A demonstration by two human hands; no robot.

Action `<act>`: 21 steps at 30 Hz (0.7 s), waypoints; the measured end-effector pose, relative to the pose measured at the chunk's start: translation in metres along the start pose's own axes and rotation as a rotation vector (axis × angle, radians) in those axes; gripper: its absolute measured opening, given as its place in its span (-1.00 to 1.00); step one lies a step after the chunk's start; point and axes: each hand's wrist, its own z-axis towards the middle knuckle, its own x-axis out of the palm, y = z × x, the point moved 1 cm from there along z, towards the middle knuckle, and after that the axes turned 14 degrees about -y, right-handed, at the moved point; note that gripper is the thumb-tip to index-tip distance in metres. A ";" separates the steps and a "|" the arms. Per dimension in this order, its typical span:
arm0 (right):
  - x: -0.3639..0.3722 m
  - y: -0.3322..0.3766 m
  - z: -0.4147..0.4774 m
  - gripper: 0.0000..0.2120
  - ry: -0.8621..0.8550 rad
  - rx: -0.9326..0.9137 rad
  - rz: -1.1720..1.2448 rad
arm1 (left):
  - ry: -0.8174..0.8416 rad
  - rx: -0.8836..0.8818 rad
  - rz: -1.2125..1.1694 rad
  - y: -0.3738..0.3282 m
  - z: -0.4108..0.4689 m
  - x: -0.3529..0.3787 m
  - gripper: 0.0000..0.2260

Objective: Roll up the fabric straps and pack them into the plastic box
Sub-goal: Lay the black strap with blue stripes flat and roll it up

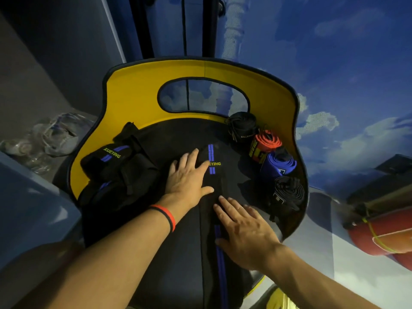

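Left hand [187, 177] and right hand [247, 228] press flat, fingers straight, on a black strap [219, 264].
It lies lengthwise on the chair seat [178, 134]; beside its twin blue stripes, yellow "KUEYING" is half-hidden by the left fingers. A strap heap [116, 166] alongside also reads "KUEYING".

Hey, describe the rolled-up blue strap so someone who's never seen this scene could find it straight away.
Find the yellow chair back with the oval cut-out; four rolled fabric straps line the right edge of its black seat. The rolled blue fabric strap is third from the back, between a red roll and a black roll. It is the only blue roll there.
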 end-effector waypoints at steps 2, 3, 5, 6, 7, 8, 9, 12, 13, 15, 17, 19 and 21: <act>0.006 0.000 0.004 -0.26 0.010 0.040 0.001 | 0.058 -0.021 -0.007 0.002 -0.003 0.001 -0.24; 0.006 0.001 0.006 -0.26 0.006 0.049 -0.006 | 0.090 -0.034 -0.021 0.004 -0.004 0.000 -0.25; 0.001 0.003 0.013 -0.26 0.002 0.064 -0.017 | 0.114 -0.050 -0.051 0.011 -0.005 -0.011 -0.31; -0.005 0.005 0.017 -0.26 -0.003 0.072 -0.011 | 0.099 -0.057 -0.069 0.016 -0.004 -0.021 -0.35; -0.011 0.008 0.022 -0.26 -0.021 0.079 0.000 | 0.076 -0.068 -0.084 0.023 -0.004 -0.032 -0.40; -0.017 0.012 0.027 -0.27 -0.052 0.085 0.015 | 0.047 -0.086 -0.095 0.032 -0.003 -0.045 -0.45; -0.024 0.017 0.033 -0.28 -0.090 0.087 0.043 | 0.017 -0.105 -0.099 0.042 -0.003 -0.056 -0.48; -0.036 0.038 0.053 -0.29 -0.180 0.032 0.197 | -0.047 -0.165 -0.091 0.083 -0.008 -0.081 -0.48; -0.038 0.047 0.060 -0.29 -0.199 0.005 0.246 | -0.046 -0.184 -0.070 0.097 -0.012 -0.085 -0.47; -0.039 0.065 0.076 -0.31 -0.223 -0.045 0.327 | -0.028 -0.221 0.019 0.125 -0.022 -0.090 -0.42; -0.039 0.083 0.092 -0.33 -0.229 -0.079 0.433 | -0.018 -0.276 0.090 0.148 -0.030 -0.092 -0.39; -0.041 0.098 0.107 -0.35 -0.224 -0.088 0.571 | 0.010 -0.370 0.078 0.168 -0.036 -0.092 -0.37; -0.041 0.111 0.119 -0.36 -0.209 -0.071 0.686 | 0.054 -0.474 -0.058 0.183 -0.038 -0.092 -0.37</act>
